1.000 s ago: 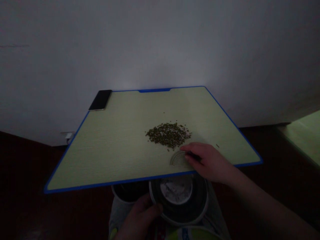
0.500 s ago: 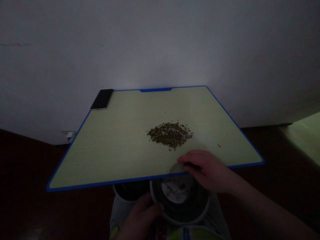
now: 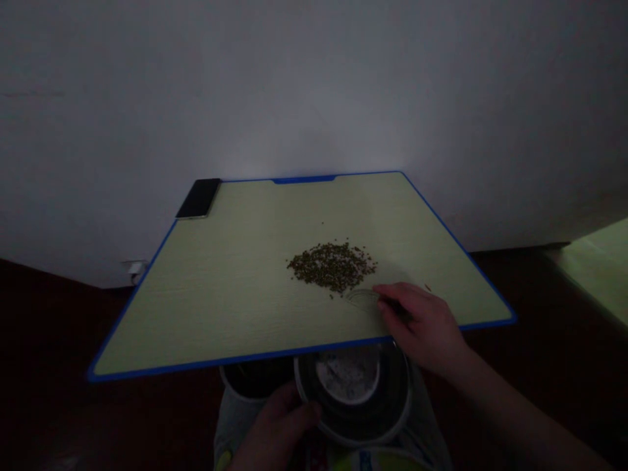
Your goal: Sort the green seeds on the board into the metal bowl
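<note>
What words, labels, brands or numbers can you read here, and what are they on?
No readable text anywhere.
Clear protractor-like piece in the right hand: faint marks, too small to read.
Round bowl at the left hand: blotchy pale bottom, too blurred to tell whether it bears lettering.
Blue-and-white patch at the picture's bottom edge: too blurred.
Phone: dark face, no lettering visible.

Pale yellow-green tabletop point(image 3: 230, 275) with blue edging, mottled brown-green grains point(image 3: 331, 265), black phone screen point(image 3: 199, 198), greyish wall point(image 3: 314, 85)
</note>
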